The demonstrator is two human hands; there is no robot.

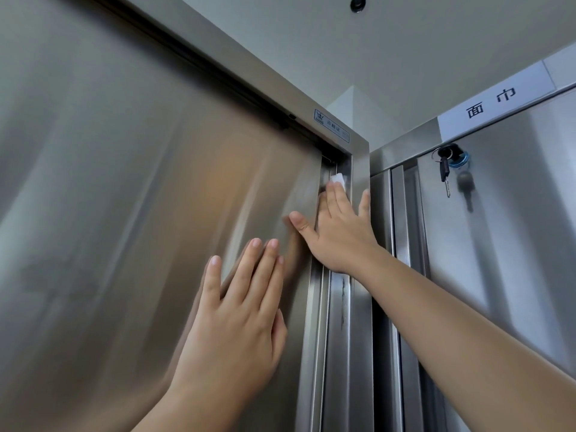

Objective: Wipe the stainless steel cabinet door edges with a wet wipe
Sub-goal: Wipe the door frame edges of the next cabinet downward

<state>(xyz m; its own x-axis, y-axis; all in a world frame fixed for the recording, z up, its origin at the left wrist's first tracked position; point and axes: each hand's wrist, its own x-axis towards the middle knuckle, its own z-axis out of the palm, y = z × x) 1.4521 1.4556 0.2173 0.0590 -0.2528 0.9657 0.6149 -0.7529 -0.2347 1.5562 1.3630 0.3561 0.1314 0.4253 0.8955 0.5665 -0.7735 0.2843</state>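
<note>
The stainless steel cabinet door (124, 198) filled the left of the view, and the left hand (232, 332) lay flat against it, fingers straight and close together, gripping nothing, their tips pointing up the panel. To the right of those fingertips and higher up, the right hand (336, 235) was spread wide. Its thumb rested out on the door face, its middle fingers reached straight up into the narrow channel along the door edge (315, 307), and its little finger lay splayed on the frame (360, 307). The wet wipe (338, 179) was pressed under those extended fingers rather than pinched, a white corner of it showing just above the fingertips, near the top corner of the door. Above the fingers, a small sticker (331, 125) sat on the top rail. Well to the right of the little finger stood a neighbouring cabinet (514, 213), with a key (445, 173) hanging from its lock (448, 151) and a white label (495, 99) above.
</note>
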